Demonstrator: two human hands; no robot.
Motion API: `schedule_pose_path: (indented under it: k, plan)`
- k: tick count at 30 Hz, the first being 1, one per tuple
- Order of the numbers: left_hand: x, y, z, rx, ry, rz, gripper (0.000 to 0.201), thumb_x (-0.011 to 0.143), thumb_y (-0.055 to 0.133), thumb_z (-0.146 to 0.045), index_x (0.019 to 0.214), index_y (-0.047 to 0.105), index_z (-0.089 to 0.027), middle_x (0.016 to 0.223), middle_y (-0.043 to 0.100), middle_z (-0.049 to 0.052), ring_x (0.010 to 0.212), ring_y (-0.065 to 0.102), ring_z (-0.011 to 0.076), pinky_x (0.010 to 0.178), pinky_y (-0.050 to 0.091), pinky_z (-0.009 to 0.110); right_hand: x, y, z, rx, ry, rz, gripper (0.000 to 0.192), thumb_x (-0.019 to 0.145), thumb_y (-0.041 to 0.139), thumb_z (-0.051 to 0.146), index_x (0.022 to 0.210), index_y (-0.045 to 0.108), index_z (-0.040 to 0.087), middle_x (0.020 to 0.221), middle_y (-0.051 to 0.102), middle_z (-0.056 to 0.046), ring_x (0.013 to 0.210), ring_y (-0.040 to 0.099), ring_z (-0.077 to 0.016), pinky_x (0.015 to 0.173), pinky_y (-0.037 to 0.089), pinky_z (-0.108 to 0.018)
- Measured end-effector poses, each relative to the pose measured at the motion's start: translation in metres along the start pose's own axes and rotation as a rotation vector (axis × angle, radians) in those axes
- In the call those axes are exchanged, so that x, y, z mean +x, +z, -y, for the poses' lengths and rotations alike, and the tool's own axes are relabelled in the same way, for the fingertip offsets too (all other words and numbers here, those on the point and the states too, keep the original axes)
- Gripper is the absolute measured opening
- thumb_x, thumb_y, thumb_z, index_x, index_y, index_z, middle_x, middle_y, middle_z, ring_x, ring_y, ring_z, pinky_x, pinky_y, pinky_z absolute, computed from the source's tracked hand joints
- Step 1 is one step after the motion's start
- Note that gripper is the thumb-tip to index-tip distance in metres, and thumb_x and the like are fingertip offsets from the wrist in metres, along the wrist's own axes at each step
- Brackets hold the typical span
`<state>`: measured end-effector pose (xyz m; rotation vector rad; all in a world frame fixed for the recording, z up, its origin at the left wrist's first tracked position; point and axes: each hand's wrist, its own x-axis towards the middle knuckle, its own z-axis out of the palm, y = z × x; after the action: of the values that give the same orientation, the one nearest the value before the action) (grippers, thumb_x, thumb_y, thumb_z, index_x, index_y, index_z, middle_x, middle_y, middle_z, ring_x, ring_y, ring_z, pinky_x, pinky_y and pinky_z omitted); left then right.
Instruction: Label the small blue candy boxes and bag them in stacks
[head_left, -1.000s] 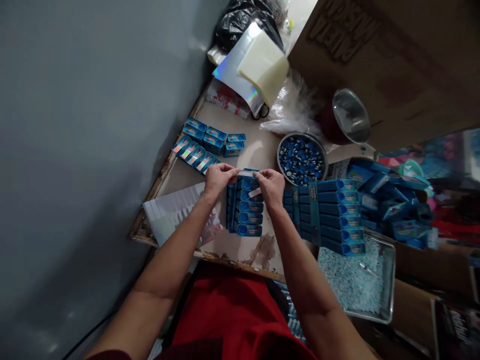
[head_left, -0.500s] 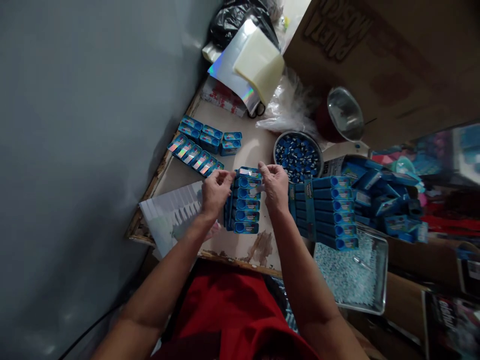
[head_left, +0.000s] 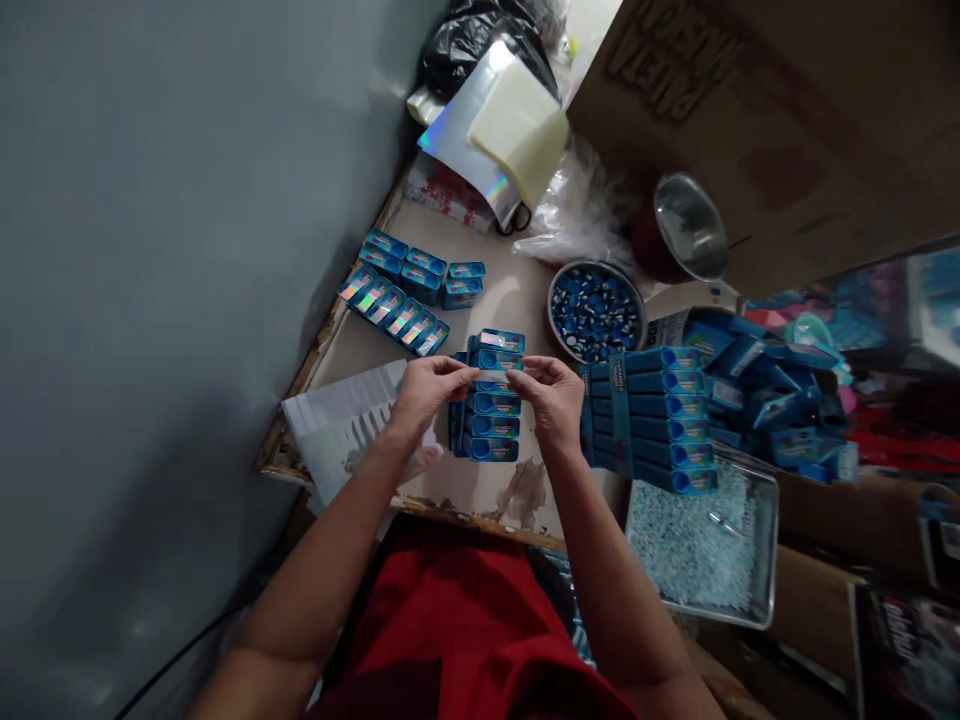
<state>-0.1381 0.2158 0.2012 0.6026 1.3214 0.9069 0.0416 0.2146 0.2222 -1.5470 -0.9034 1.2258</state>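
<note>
A small pale strip (head_left: 493,376), seemingly a clear sticker, is stretched between my two hands. My left hand (head_left: 421,395) pinches its left end and my right hand (head_left: 556,398) pinches its right end. Just beneath lies a row of small blue boxes (head_left: 493,428) with printed labels, set side by side on the table. The topmost box has a shiny strip on its face. Left of the row, by my left forearm, is a white backing sheet (head_left: 337,410) with strip-shaped marks.
More blue boxes (head_left: 405,315) stand at the back left. Right of my hands are a round bowl of blue pieces (head_left: 596,315), a banded stack of long blue boxes (head_left: 652,420) and a metal tray (head_left: 769,550) with pale blue bits. Scissors (head_left: 517,218) lie at the back.
My left hand has left the top box's edge and taken the strip's left end. Both hands have come down slightly, and the strip now lies level over the second box.
</note>
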Motion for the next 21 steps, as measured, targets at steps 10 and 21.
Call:
schedule_pose_path:
  k: [10,21]
  plan:
    - [0.051,-0.007,0.001,0.083,-0.038,0.006,0.032,0.057,0.090,-0.036,0.070,0.072,-0.013,0.066,0.068,0.005,0.057,0.059,0.0137,0.061,0.051,0.029,0.037,0.017,-0.021,-0.419,-0.201,-0.101,0.024,0.071,0.071,0.031,0.092,0.063,0.020,0.072,0.067,0.003,0.066,0.063,-0.0161,0.068,0.047,-0.027]
    - [0.040,-0.010,0.066,0.190,0.083,-0.401,0.033,0.074,0.084,-0.042,0.083,0.060,-0.020,0.077,0.064,0.000,0.068,0.058,0.0154,0.070,0.045,0.029,0.040,-0.007,-0.030,-0.283,0.053,-0.170,0.055,0.057,0.083,0.038,0.101,0.056,0.018,0.077,0.050,0.006,0.068,0.049,-0.0139,0.066,0.041,-0.028]
